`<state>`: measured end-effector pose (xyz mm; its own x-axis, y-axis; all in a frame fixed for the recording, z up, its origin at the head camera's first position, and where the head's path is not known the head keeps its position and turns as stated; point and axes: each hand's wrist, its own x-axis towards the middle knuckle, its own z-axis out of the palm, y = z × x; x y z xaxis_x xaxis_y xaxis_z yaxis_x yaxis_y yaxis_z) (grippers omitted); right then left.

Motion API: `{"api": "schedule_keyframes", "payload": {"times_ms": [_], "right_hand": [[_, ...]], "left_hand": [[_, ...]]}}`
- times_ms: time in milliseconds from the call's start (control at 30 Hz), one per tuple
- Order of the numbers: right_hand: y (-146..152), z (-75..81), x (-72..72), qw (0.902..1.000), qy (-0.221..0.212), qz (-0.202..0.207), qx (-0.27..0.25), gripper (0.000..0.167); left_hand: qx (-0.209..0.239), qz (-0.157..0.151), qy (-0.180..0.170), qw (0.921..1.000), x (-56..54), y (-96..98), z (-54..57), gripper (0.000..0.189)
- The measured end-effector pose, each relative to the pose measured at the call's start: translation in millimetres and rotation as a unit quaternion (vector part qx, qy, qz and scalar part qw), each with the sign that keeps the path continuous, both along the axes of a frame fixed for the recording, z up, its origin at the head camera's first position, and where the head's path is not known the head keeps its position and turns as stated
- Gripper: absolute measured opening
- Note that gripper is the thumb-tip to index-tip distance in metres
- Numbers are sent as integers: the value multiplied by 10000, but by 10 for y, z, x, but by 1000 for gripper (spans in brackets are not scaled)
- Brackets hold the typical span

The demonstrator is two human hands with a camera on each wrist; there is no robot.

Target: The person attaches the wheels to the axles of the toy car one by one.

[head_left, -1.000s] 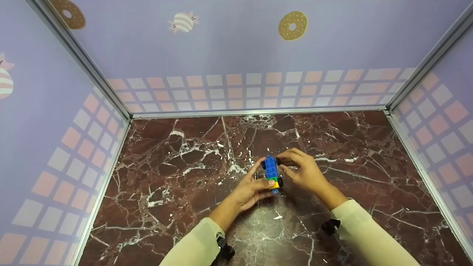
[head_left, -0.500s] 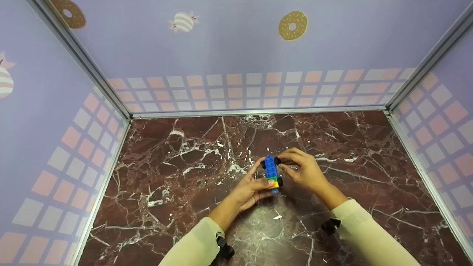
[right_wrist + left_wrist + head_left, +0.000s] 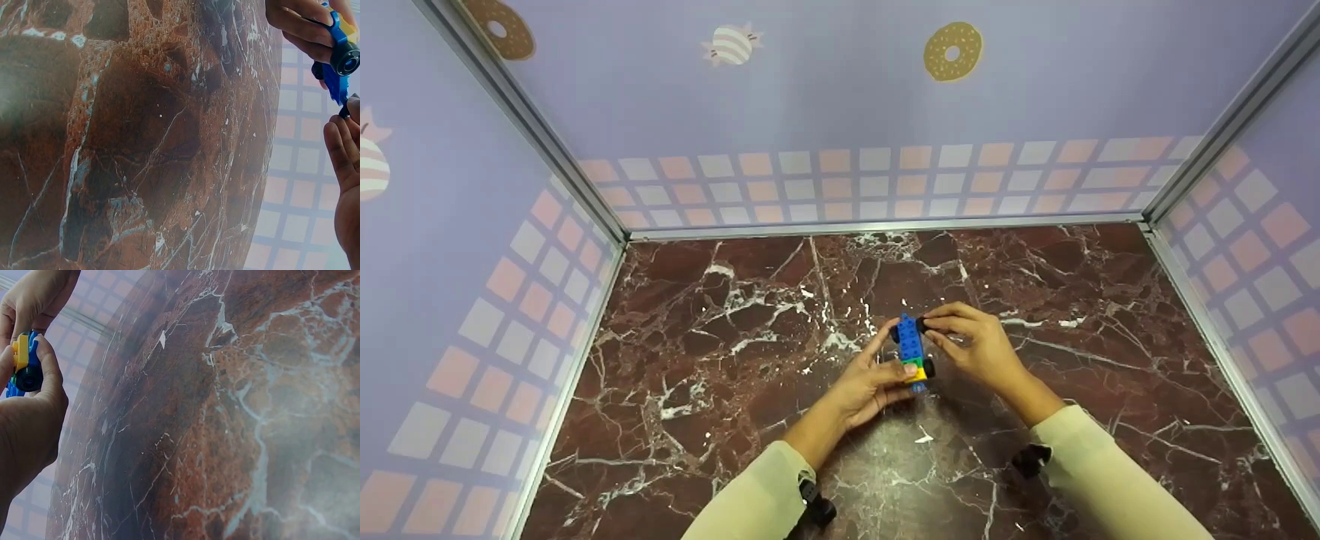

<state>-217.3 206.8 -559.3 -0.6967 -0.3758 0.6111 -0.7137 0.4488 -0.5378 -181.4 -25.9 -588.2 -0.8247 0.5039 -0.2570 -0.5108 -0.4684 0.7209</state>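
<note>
A toy car (image 3: 911, 341) of blue, green and yellow bricks with black wheels is held between both hands, its studded blue base toward the head camera. My left hand (image 3: 870, 386) grips its near end, thumb over the green and yellow bricks and a finger along the left side. At the far right corner my right hand (image 3: 979, 345) pinches a black wheel (image 3: 922, 325) with thumb and fingers. In the left wrist view a yellow brick (image 3: 22, 352) and a black wheel (image 3: 28, 378) show between the left fingers. The right wrist view shows the blue base (image 3: 337, 84) near the right fingertips.
Beneath the hands lies a dark red marbled tabletop (image 3: 720, 390) with white veins. Purple walls with a pink and white check (image 3: 877, 180) stand at the back and both sides, edged by metal strips (image 3: 885, 226). Each sleeve carries a black wrist camera (image 3: 1031, 459).
Both hands stay almost in the same place on the toy car. The right fingers shift very slightly around the wheel.
</note>
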Motion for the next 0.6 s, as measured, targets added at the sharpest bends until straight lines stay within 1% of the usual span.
{"api": "schedule_keyframes", "payload": {"times_ms": [233,600], "right_hand": [[12,19,5,9999,-74,47,-50,26],[9,20,8,9999,65,105,8,28]], "left_hand": [[32,-89,-43,9999,9,-7,6,97],[-44,-182,101,9998,7,11,-29,98]]}}
